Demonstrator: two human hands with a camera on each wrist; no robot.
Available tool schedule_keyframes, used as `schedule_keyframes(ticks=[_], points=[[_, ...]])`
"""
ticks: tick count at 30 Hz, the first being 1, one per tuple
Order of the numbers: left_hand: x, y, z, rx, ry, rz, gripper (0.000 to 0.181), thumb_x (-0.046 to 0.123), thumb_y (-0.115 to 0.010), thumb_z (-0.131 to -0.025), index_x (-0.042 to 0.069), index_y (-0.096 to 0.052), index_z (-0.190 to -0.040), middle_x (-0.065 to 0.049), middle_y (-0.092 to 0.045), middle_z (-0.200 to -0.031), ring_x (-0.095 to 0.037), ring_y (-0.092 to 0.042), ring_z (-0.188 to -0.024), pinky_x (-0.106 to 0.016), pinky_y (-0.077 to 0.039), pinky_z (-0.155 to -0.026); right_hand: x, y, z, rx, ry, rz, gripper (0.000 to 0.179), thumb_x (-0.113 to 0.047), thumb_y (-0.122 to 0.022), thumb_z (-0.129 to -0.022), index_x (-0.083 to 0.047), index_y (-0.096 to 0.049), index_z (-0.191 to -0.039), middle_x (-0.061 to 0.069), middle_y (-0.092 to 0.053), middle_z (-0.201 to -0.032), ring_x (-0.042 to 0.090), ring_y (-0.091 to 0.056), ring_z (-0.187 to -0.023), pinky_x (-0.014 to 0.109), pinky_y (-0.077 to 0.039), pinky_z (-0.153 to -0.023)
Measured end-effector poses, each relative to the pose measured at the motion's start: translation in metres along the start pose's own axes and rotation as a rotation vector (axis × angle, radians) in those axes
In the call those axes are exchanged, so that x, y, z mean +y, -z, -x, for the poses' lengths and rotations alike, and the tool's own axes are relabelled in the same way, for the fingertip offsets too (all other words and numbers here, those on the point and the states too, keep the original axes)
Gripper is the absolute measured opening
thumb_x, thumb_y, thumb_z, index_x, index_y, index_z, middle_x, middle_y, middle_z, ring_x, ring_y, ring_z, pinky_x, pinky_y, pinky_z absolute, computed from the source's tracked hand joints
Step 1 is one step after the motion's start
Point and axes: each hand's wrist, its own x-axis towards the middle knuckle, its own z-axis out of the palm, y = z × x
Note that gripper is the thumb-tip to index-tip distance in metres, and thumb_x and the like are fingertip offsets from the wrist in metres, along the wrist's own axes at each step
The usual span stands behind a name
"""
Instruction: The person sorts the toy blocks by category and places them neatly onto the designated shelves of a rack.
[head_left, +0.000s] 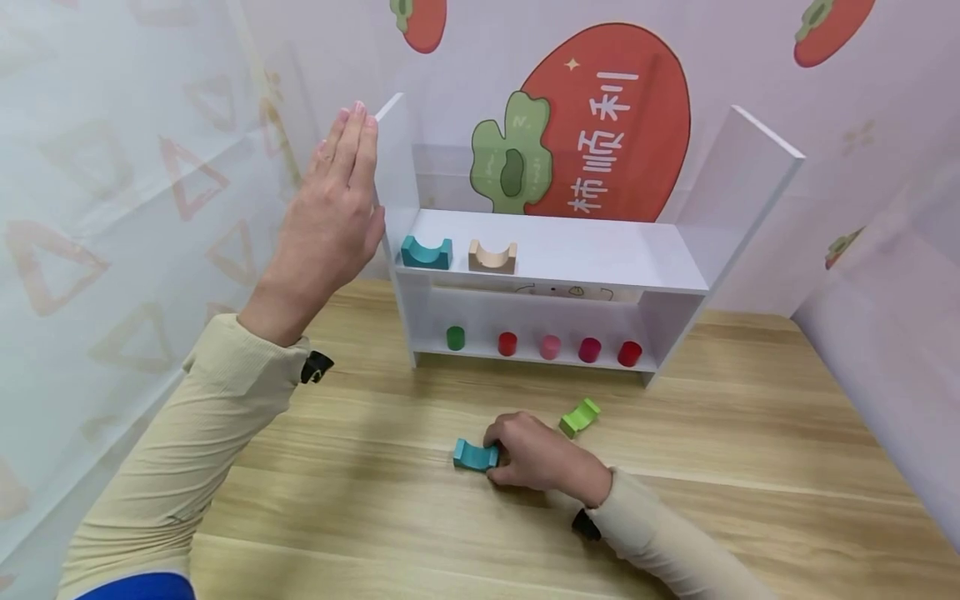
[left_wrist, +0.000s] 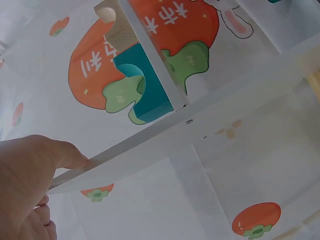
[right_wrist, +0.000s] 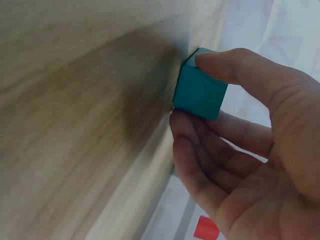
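On the wooden table, a teal block (head_left: 476, 456) with a curved hollow lies hollow side up. My right hand (head_left: 536, 454) pinches its right end, the thumb on one side and fingers on the other; the right wrist view shows the teal block's end (right_wrist: 200, 92) between them. My left hand (head_left: 337, 192) lies with straight fingers along the outer face of the white shelf's left side panel (head_left: 397, 158). In the left wrist view the thumb (left_wrist: 70, 155) touches that panel's edge. A lime green curved block (head_left: 580, 417) lies just beyond my right hand.
On the upper board (head_left: 600, 250) stand a teal curved block (head_left: 427, 253) and a plain wood one (head_left: 492, 257). The lower board holds a green cylinder (head_left: 455, 337) and several red and pink cylinders (head_left: 551, 347). A printed curtain (head_left: 847, 167) hangs behind and beside the table.
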Motion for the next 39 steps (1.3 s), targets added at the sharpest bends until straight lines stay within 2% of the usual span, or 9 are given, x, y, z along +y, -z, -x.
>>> schedule_keyframes(ticks=[6,11,15,22,25,30,35,39], points=[[0.001,0.0,0.0,-0.014,0.006,-0.007,0.082,0.002,-0.059,-0.099,-0.006,-0.013,-0.166,-0.022,-0.013,-0.177,-0.034,-0.011,-0.167,-0.052,-0.018,-0.135,0.005,0.011,0.005,0.01,0.005,-0.051,0.026,-0.017,-0.085,-0.087,-0.006,-0.078,-0.109,-0.001,-0.074,-0.099,0.007,-0.06,-0.081,0.015,-0.053,-0.072],[0.002,0.0,-0.001,-0.002,-0.003,-0.002,0.081,0.002,-0.058,-0.099,-0.007,-0.013,-0.166,-0.023,-0.013,-0.177,-0.035,-0.011,-0.167,-0.052,-0.018,-0.135,0.01,0.035,0.014,0.019,0.042,-0.07,0.024,-0.014,-0.083,-0.088,-0.005,-0.078,-0.11,0.0,-0.076,-0.102,0.01,-0.068,-0.087,0.024,-0.061,-0.079],[0.001,0.0,-0.001,0.012,-0.011,0.0,0.081,0.001,-0.059,-0.098,-0.009,-0.015,-0.165,-0.024,-0.013,-0.177,-0.035,-0.013,-0.167,-0.053,-0.019,-0.134,0.01,0.066,0.021,0.031,0.08,-0.071,0.025,-0.012,-0.083,-0.087,-0.005,-0.078,-0.111,0.002,-0.078,-0.106,0.014,-0.073,-0.09,0.033,-0.066,-0.083],[-0.001,0.001,0.0,0.035,-0.014,0.013,0.079,0.0,-0.057,-0.097,-0.009,-0.016,-0.165,-0.025,-0.015,-0.176,-0.037,-0.014,-0.166,-0.052,-0.018,-0.135,0.003,0.134,0.032,0.05,0.084,0.011,0.028,-0.015,-0.086,-0.087,-0.009,-0.08,-0.113,-0.001,-0.078,-0.104,0.011,-0.073,-0.089,0.024,-0.064,-0.081],[-0.002,0.002,0.001,0.042,-0.012,0.014,0.08,-0.001,-0.058,-0.097,-0.009,-0.017,-0.164,-0.025,-0.016,-0.176,-0.037,-0.015,-0.166,-0.053,-0.019,-0.134,-0.002,0.165,0.035,0.051,0.084,0.06,0.03,-0.016,-0.086,-0.087,-0.011,-0.079,-0.117,-0.001,-0.078,-0.108,0.01,-0.072,-0.09,0.026,-0.064,-0.083],[-0.001,0.002,0.001,0.037,-0.01,0.013,0.08,0.0,-0.059,-0.097,-0.009,-0.016,-0.165,-0.025,-0.016,-0.176,-0.037,-0.014,-0.166,-0.055,-0.02,-0.134,-0.011,0.213,0.037,0.05,0.037,0.094,0.035,-0.018,-0.086,-0.089,-0.015,-0.079,-0.123,-0.001,-0.077,-0.115,0.016,-0.073,-0.097,0.034,-0.065,-0.09],[0.0,0.0,0.001,0.028,-0.006,0.027,0.079,0.001,-0.057,-0.099,-0.008,-0.016,-0.165,-0.024,-0.015,-0.176,-0.037,-0.014,-0.166,-0.054,-0.019,-0.134,-0.013,0.246,0.033,0.106,0.032,0.121,0.034,-0.015,-0.087,-0.087,-0.01,-0.079,-0.12,0.004,-0.079,-0.113,0.017,-0.077,-0.097,0.041,-0.065,-0.092],[0.001,-0.001,0.001,0.029,-0.008,0.026,0.078,0.001,-0.057,-0.099,-0.008,-0.016,-0.165,-0.024,-0.016,-0.176,-0.037,-0.014,-0.166,-0.055,-0.019,-0.134,-0.007,0.263,0.024,0.147,-0.022,0.127,0.032,-0.015,-0.087,-0.088,-0.01,-0.079,-0.118,0.005,-0.08,-0.11,0.019,-0.078,-0.097,0.044,-0.064,-0.094]])
